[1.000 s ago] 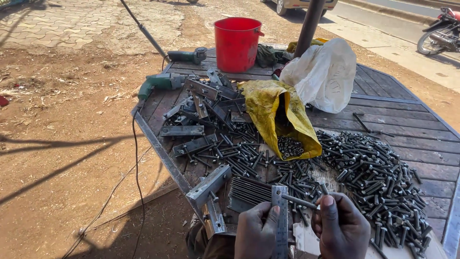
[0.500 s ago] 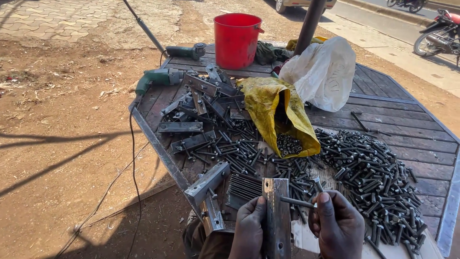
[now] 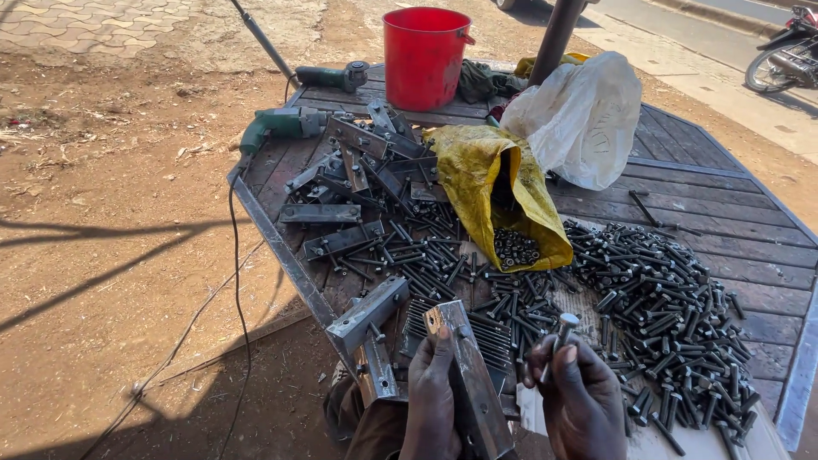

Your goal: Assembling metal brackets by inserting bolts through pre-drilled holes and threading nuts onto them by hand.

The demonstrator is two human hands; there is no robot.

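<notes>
step: fitting bolt to bracket | your left hand [image 3: 433,400] gripped the bracket [image 3: 467,379] over the worktop [image 3: 682,183] edge | right hand [image 3: 581,400] pinched a bolt [image 3: 558,339] beside it | next, I judge: line bolt with a hole

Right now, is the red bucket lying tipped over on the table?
No, the red bucket stands upright at the far end of the wooden table, its open mouth facing up.
</notes>
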